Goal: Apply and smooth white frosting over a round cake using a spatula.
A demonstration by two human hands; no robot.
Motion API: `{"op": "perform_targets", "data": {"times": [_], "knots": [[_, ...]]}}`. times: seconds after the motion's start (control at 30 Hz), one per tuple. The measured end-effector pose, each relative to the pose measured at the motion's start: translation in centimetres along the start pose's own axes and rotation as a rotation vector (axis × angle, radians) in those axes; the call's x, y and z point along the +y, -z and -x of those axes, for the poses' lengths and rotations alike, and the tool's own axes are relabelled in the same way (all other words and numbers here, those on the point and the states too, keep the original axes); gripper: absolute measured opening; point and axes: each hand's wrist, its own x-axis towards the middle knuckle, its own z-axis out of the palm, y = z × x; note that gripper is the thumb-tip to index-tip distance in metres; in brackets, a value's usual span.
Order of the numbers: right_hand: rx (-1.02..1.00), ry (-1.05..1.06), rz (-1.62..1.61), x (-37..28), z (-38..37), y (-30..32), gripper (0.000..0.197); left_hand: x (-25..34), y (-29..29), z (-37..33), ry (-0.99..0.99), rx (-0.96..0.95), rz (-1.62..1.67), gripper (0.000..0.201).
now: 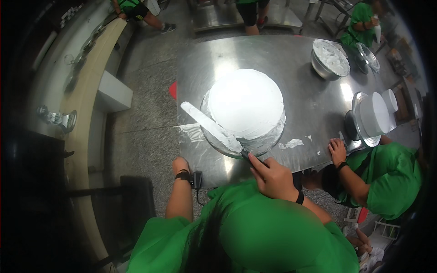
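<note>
A round cake (246,102), coated in smooth white cream, sits on a cream-smeared round stand (281,132). My right hand (276,178) is closed around the black handle of a palette knife (209,123). Thick white cream covers the knife's long blade, which slants up and left across the near left side of the cake; I cannot tell whether it touches the cake. My left hand (180,164) is beside the table's near left edge, with a black band round its wrist. Its fingers are hidden, and I see nothing held in it.
Cream smears (291,144) mark the steel table (195,63). A metal bowl of cream (330,59) stands far right. Nearer, another white cake (374,113) stands before a person (391,177) whose hand rests on the table. More people in green are farther off.
</note>
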Motion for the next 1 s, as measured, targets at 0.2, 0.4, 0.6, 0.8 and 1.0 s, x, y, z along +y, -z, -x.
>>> {"op": "perform_targets", "data": {"times": [0.2,0.4,0.6,0.8,1.0], "knots": [[0.243,-0.173,0.084,2.3,-1.4,1.2,0.042,-0.5,-0.1,-0.2,-0.014,0.024,0.039,0.046],[0.125,-0.15,0.243,1.3,-0.5,0.3,0.043,-1.3,-0.8,-2.2,0.017,0.019,0.042,0.047],[-0.001,-0.062,0.028,0.4,-0.4,0.7,0.044,-0.2,-0.3,-0.2,-0.011,0.001,0.053,0.046],[0.01,-0.02,-0.107,1.0,-0.1,1.3,0.043,-2.0,-1.4,-3.1,-0.063,0.02,0.045,0.045],[0.293,-0.216,-0.013,2.9,-0.5,2.1,0.041,-1.6,-1.1,-2.6,-0.043,0.031,-0.002,0.046]]}}
